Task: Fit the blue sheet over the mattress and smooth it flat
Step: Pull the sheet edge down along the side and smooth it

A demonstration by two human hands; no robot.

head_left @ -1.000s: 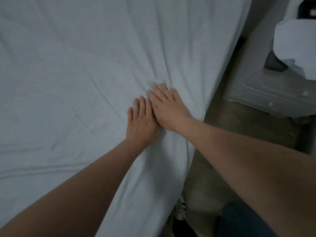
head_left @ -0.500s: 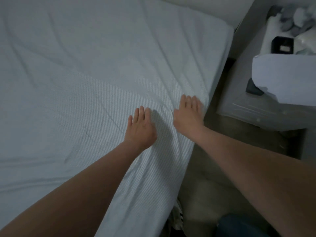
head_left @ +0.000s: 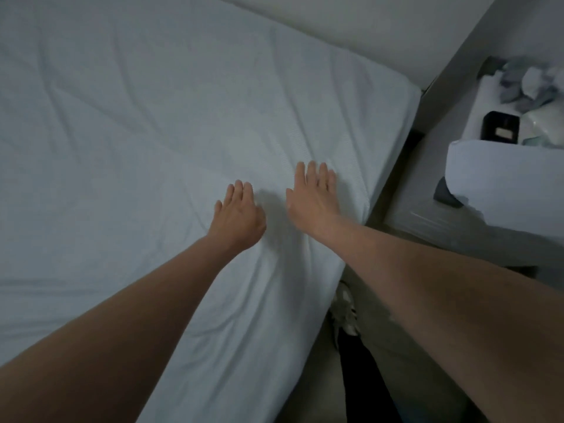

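Reaching forward from the bottom edge, both bare arms lie over the near corner of the bed, where the blue sheet (head_left: 158, 141) has soft folds around 6 o'clock. Next comes the left hand (head_left: 236, 216), open and flat, palm down on the sheet. The right hand (head_left: 311, 193) is also open, fingers together, at about 2 o'clock from the left one and a little farther. It rests near the side edge of the mattress (head_left: 387, 166), which runs from 6 toward 1 o'clock.

I judge that the sheet is already fitted and the smoothing goes on. The creases left to press out lie ahead at 11 to 12 o'clock, long diagonal lines across the pale, finely striped cloth. The right hand is nearer to the far corner. At 3 o'clock stands a small cabinet (head_left: 433, 166).
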